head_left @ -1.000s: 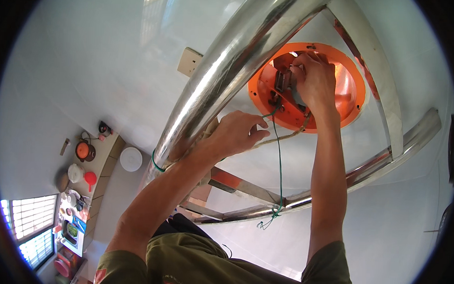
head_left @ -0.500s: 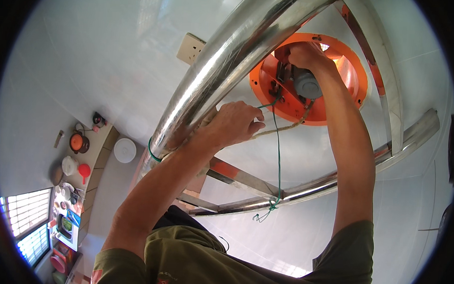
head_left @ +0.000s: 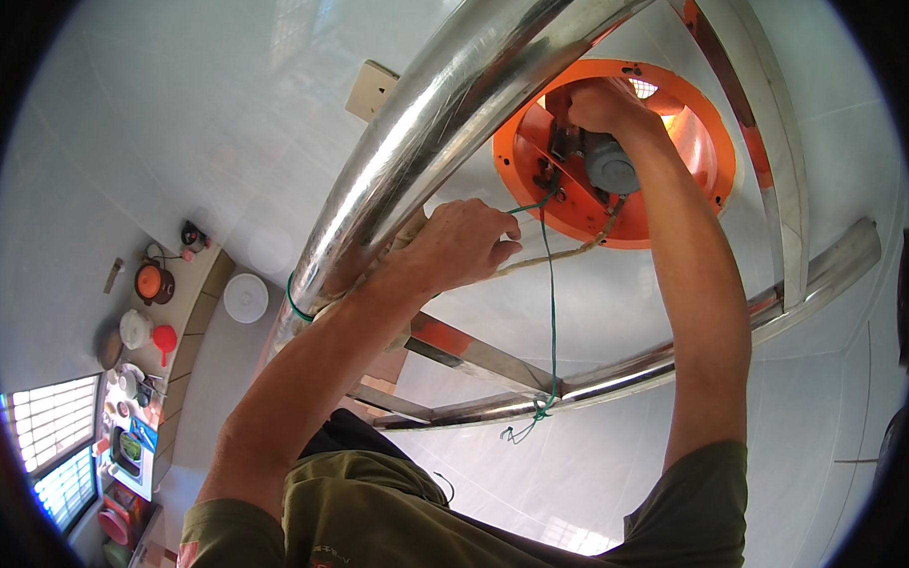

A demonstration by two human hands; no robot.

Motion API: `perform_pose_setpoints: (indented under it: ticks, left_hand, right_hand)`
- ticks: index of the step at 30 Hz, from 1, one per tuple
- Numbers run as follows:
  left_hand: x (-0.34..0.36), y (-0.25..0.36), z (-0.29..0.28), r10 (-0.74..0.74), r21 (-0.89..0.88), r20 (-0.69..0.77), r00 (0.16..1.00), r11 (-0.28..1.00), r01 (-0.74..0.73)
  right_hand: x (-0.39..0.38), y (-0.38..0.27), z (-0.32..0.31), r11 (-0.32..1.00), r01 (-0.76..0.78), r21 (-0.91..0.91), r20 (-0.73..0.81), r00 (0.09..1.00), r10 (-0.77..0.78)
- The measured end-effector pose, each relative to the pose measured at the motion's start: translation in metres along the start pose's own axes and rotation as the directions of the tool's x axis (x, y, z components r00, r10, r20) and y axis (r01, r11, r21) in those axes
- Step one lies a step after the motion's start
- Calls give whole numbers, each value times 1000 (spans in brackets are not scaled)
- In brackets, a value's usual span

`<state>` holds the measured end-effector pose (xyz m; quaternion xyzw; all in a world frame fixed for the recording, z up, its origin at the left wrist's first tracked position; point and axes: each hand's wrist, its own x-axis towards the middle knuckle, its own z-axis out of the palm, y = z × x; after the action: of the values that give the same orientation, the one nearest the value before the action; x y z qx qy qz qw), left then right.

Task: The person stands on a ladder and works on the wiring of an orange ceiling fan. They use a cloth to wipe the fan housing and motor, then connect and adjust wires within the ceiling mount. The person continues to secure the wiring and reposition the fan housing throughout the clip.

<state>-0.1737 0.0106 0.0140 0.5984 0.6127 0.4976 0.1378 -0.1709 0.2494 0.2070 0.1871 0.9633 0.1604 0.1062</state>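
Note:
A round orange fan housing (head_left: 722,123) with a grey motor (head_left: 609,167) sits beyond the shiny metal ladder (head_left: 419,163). My right hand (head_left: 609,107) reaches inside the housing just above the motor; its bent fingertips are hidden. My left hand (head_left: 466,244) is curled next to the ladder's thick left rail, its thumb and forefinger slightly apart. A thin green cord (head_left: 525,208) runs from the housing to behind the left hand, and whether the fingers grip it is hidden. Below that hand, a tan rope (head_left: 550,258) stretches to the housing near the motor.
The green cord's other end is knotted at the ladder's lower rail (head_left: 621,378). On the pale wall, a socket plate (head_left: 371,89) is beside the thick rail. Far below left, a kitchen counter (head_left: 195,320) holds pots, a red ladle-like item and a sink, near a barred window (head_left: 54,425).
The view has shifted slightly, so the housing and ladder appear a little further left. My right hand stays inside the housing, and my left hand stays by the rail with its fingers curled.

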Motion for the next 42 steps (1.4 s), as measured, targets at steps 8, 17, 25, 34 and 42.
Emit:
perform_pose_setpoints:
  ticks: [8, 17, 25, 34, 42]
  left_hand:
    - [0, -2, 0, 0, 7, 6, 1000, 1000, 0]
    - [-1, -3, 1, -9, 26, 32, 999, 1000, 8]
    - [-1, -3, 2, -36, 61, 56, 998, 998, 32]
    - [-2, -3, 2, -44, 56, 80, 996, 998, 40]
    - [2, 16, -9, -156, -321, 29, 987, 934, 157]
  right_hand:
    - [-9, -16, -27, 998, -41, 40, 214, 976, 32]
    - [2, -16, -11, 995, -91, -47, 127, 987, 96]
    - [5, -6, 6, 996, -84, 12, 20, 996, 84]
    - [1, -25, -9, 987, -108, -118, 103, 987, 120]
    - [1, -19, -9, 989, -75, -124, 150, 984, 94]
